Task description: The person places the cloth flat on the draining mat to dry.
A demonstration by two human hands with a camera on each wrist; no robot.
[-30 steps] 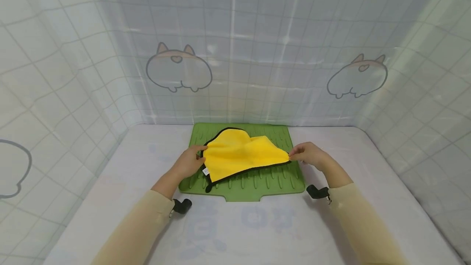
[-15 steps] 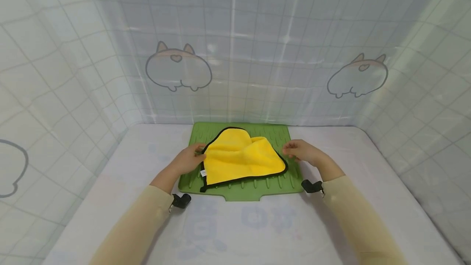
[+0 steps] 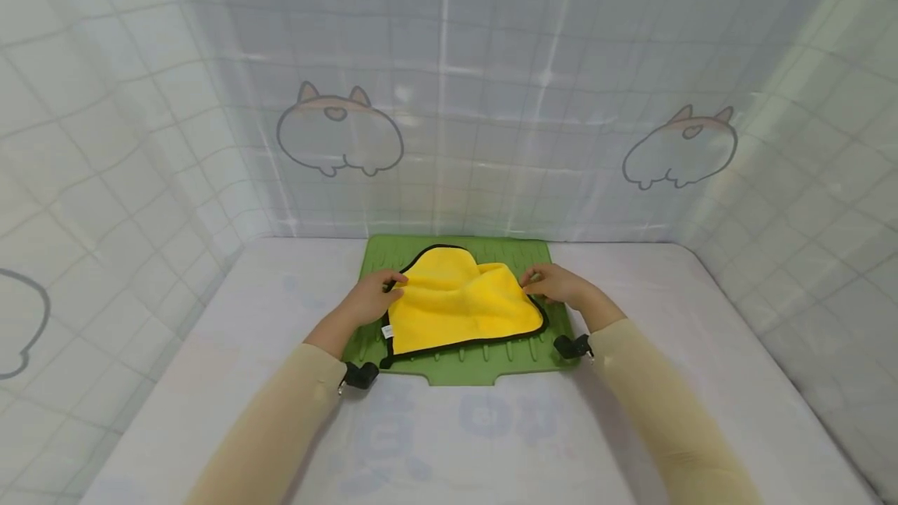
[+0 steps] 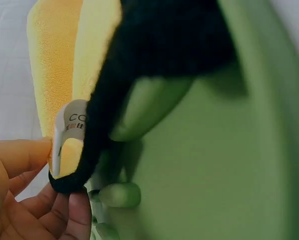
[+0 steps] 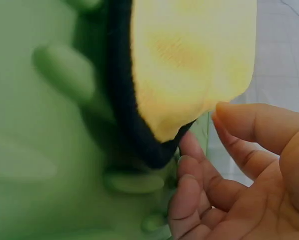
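While a green mat (image 3: 461, 373) lies below and a gridded wall (image 3: 491, 37) beyond, left hand (image 3: 366, 301) and right hand (image 3: 561, 287) pinch a cloth (image 3: 456, 309) between them.

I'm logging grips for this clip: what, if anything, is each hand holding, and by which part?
The left hand pinches the yellow cloth by its left edge, near the white label; the right hand pinches its right edge.

Far wall (image 3: 449, 92): I log vertical glare.
Green mat (image 4: 214, 150): blurred, wrist views.
Yellow cloth (image 5: 189, 60): washed pale, right wrist.
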